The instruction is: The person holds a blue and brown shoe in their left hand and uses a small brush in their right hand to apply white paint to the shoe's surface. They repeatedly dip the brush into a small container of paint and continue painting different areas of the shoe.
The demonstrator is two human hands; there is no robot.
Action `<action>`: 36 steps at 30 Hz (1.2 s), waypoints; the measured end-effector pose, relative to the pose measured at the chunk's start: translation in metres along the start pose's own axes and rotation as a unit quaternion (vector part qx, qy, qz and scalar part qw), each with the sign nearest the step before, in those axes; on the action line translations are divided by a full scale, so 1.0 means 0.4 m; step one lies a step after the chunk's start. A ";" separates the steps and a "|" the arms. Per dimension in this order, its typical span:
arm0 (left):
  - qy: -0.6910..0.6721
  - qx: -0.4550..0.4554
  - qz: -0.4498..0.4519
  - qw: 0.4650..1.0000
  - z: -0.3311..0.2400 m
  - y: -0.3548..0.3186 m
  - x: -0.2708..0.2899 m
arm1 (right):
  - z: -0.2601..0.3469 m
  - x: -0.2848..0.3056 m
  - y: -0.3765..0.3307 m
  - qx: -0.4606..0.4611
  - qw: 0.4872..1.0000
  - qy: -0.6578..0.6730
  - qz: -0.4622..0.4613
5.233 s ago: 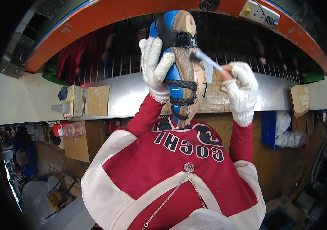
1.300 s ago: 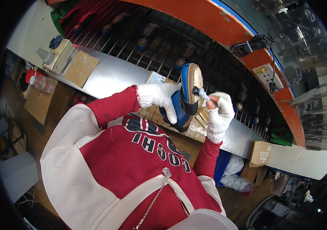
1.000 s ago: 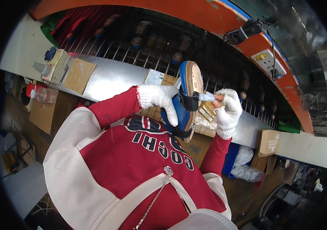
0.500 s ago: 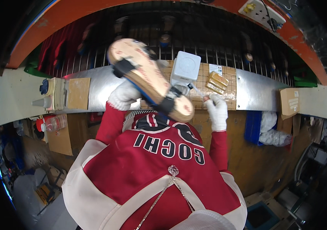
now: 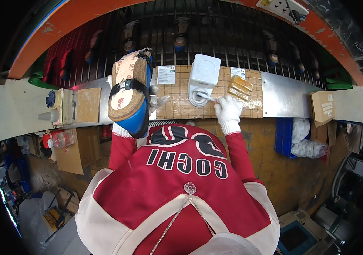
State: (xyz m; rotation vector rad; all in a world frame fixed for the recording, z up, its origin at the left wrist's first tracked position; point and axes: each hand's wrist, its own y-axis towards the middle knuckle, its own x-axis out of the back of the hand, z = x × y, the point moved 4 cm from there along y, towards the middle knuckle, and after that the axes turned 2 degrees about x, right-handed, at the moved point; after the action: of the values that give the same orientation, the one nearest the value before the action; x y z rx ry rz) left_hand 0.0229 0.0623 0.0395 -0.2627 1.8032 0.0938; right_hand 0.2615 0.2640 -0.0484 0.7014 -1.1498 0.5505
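One head-worn fisheye view, looking steeply down over the wearer's red-and-white jacket. Faces forward onto the workbench and the barred rack behind it. Bench sits close, within arm's reach; edges bow toward the dark circular rim. Floor clutter visible at both lower sides.

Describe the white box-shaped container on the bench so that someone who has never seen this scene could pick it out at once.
Start at the long grey metal workbench that runs across the picture and find the tan gridded mat at its middle. The white box-shaped container stands on that mat, just above the white-gloved right hand. It is the only white boxy thing there, with a round opening low on its front, unlike the yellow blocks beside it.
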 end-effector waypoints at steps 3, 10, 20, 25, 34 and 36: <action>0.152 -0.039 0.007 0.988 -0.011 -0.006 0.007 | 0.009 -0.012 0.000 0.004 0.998 -0.041 0.049; 0.241 -0.087 -0.059 0.965 -0.046 0.004 0.045 | -0.056 -0.035 -0.039 -0.197 0.947 0.212 0.142; 0.247 -0.039 -0.161 0.955 0.037 0.065 0.004 | 0.066 0.212 0.054 -0.037 0.932 0.338 -0.123; 0.384 -0.088 -0.084 0.915 0.046 0.098 -0.072 | 0.205 0.426 0.098 0.075 0.944 0.228 -0.226; 0.404 -0.063 -0.056 0.911 0.056 0.063 -0.124 | 0.264 0.434 0.156 0.065 0.945 0.259 -0.188; 0.407 -0.060 -0.058 0.910 0.055 0.057 -0.126 | 0.261 0.435 0.172 0.060 0.946 0.268 -0.173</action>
State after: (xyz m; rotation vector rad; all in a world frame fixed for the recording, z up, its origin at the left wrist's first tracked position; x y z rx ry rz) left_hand 0.0497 0.0955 0.0810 -0.5541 2.6113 0.0048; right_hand 0.2032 0.2391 0.1564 0.7763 -0.4730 0.4727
